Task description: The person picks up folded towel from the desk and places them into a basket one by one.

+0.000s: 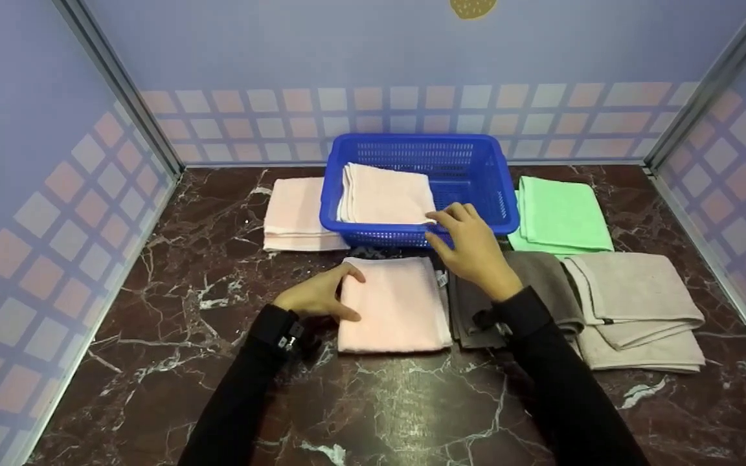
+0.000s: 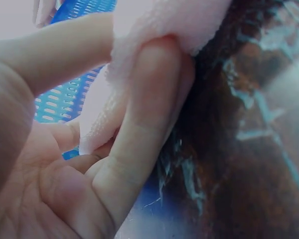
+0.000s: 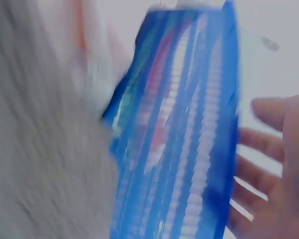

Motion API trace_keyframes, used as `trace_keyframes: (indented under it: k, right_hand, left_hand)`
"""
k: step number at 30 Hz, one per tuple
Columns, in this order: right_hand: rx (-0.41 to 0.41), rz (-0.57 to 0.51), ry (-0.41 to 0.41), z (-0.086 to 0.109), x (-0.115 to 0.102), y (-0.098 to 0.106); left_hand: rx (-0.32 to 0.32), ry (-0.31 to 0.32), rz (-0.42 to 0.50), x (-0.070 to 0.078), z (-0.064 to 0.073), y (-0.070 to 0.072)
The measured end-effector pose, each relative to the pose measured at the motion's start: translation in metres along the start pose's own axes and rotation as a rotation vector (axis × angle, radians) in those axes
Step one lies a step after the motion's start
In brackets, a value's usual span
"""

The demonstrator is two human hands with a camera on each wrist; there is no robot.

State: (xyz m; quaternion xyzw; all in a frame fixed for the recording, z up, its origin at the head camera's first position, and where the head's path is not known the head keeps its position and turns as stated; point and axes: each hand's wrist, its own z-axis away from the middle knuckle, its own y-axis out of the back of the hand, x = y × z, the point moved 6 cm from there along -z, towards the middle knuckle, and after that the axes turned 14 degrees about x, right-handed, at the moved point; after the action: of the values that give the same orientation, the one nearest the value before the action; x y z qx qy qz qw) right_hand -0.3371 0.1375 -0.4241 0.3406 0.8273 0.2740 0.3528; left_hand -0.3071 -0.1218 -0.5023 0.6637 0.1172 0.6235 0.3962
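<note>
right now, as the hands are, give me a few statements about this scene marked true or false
1. The left hand grips the folded pink towel in front of the basket. True.
2. The green towel lies left of the basket. False: the green towel lies on its right.
3. Folded pink cloth sits inside the basket, toward its left side. True.
4. The right hand grips a beige towel. False: the right hand is at the basket's near rim, with nothing visibly gripped.
5. The beige towels lie to the right of the dark grey towel. True.
6. The basket is red. False: the basket is blue.
</note>
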Motion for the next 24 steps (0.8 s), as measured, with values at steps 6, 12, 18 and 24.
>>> trace_keyframes:
  k: [6, 12, 18, 24]
  right_hand:
    - [0.177, -0.087, 0.020, 0.014, -0.018, 0.017]
    - [0.212, -0.085, 0.185, 0.027, -0.034, 0.019]
    - [0.043, -0.040, 0.057, 0.041, -0.029, 0.004]
    - [-0.329, -0.015, -0.136, 0.057, -0.012, -0.027]
  left_hand:
    - [0.002, 0.003, 0.005, 0.003, 0.002, 0.001]
    - [-0.001, 0.004, 0.002, 0.004, 0.003, 0.000]
    - [0.005, 0.010, 0.013, 0.003, 0.002, 0.000]
    - [-0.001, 0.010, 0.004, 0.002, 0.003, 0.000]
